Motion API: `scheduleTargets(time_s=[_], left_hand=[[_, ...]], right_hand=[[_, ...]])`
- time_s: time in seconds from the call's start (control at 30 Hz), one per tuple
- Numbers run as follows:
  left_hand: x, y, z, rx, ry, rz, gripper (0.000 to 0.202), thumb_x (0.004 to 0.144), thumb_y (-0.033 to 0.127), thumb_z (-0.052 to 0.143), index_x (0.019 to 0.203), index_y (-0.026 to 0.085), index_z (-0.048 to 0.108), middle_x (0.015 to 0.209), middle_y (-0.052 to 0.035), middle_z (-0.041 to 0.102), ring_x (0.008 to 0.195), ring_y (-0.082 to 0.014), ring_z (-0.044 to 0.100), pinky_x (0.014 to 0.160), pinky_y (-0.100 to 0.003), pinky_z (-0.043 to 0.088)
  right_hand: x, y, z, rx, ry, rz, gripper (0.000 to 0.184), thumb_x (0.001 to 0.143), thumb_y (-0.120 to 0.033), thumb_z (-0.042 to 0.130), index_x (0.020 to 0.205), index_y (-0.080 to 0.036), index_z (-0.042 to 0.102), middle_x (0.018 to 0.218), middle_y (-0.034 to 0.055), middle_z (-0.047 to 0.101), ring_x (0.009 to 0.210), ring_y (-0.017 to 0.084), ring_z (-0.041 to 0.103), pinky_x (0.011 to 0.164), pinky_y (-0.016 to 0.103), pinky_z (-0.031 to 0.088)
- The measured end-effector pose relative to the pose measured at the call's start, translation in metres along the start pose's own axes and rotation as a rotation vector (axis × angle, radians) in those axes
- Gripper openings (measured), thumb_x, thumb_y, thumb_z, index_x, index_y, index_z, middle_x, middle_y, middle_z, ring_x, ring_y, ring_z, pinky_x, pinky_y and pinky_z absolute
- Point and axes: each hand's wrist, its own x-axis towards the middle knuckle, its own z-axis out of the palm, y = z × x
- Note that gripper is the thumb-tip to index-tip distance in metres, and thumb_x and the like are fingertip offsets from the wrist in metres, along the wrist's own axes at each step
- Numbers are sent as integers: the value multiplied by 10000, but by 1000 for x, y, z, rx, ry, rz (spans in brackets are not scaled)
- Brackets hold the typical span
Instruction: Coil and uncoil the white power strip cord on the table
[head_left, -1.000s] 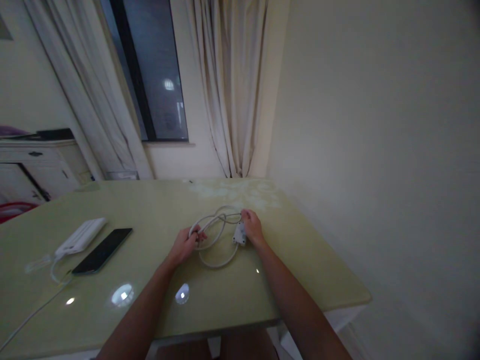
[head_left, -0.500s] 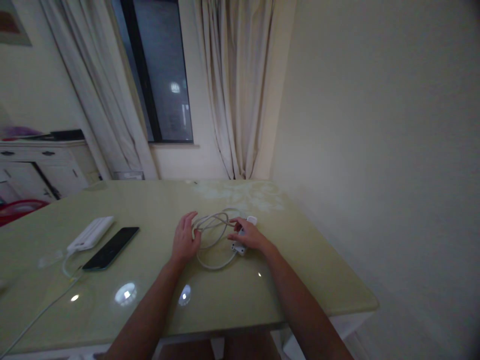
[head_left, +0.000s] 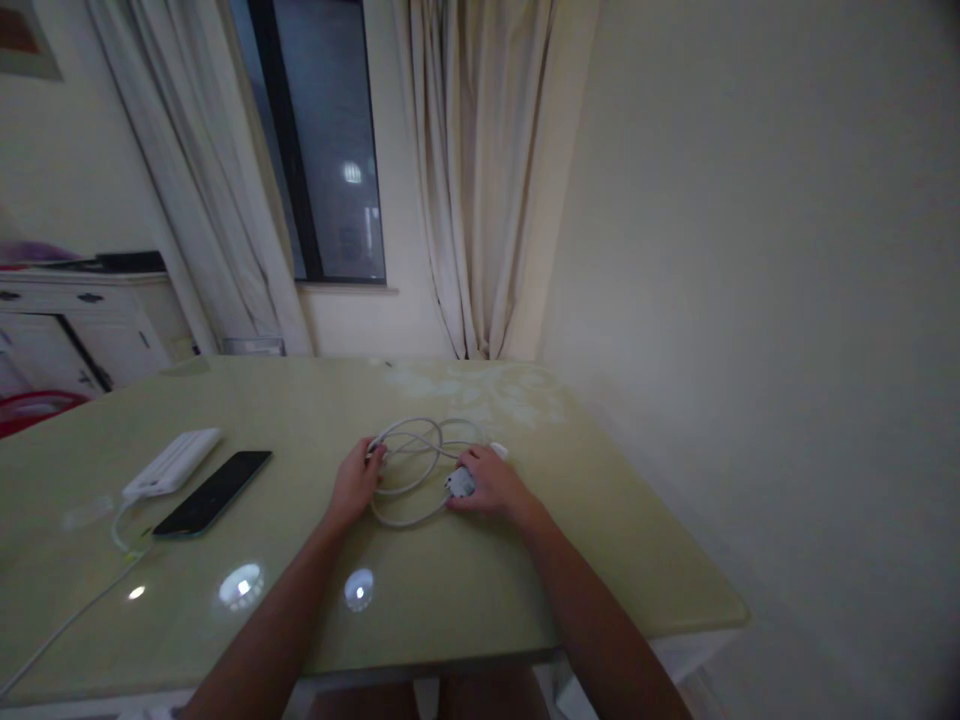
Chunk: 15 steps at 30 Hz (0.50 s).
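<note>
Two-handed hold on looped white cable on table: pinched in left hand, presumably to gather coils; with fingers of right hand around pale block, likely to steady cable.

On the table, cable loops lie right of a phone and likely power bank.

At 6 o'clock, the right hand is covering part of the block; at 8, the left hand is hiding some cord. Farther out, a wire is leaving the left edge. At 10, that edge is cutting a picture. Toward 9, a purple thing is blurring and a speck is looking too small to identify.
</note>
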Motion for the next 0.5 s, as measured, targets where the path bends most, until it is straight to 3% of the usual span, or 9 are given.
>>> scheduleTargets(time_s=[0.17,0.27,0.33,0.4,0.5], left_hand=[[-2,4,4,-245,18,-59,249,915,391,490,1046,194,568,1007,-88,690,831,-198,711,567,-281,596],[-3,6,10,-390,-6,-113,270,924,398,475,1064,180,548,1129,-121,662,810,-183,719,610,-326,618],[-3,6,11,-445,-1,-75,330,941,436,440,1120,179,546,1196,-134,651,884,-192,720,711,-373,628],[-2,7,10,-358,61,36,364,942,450,423,1140,181,567,1206,-137,659,1015,-224,692,850,-434,602],[-1,10,6,-28,190,218,354,921,420,433,1084,174,628,1119,-148,689,1105,-286,632,1006,-527,496]], right_hand=[[0,-2,0,-69,216,179,502,702,-494,812,1097,-244,629,1164,88,603,1114,281,502,884,378,483],[0,-2,5,-60,278,195,458,720,-459,800,1090,-248,631,1155,91,601,1121,284,494,901,388,489],[1,-5,9,-57,287,180,442,739,-451,785,1101,-247,636,1155,97,605,1125,290,494,918,398,488],[2,-10,14,-63,291,168,443,750,-459,776,1114,-246,641,1159,107,610,1127,299,493,934,410,482],[4,-21,21,-82,301,164,467,755,-493,767,1130,-241,646,1173,122,613,1141,320,486,953,429,468]])
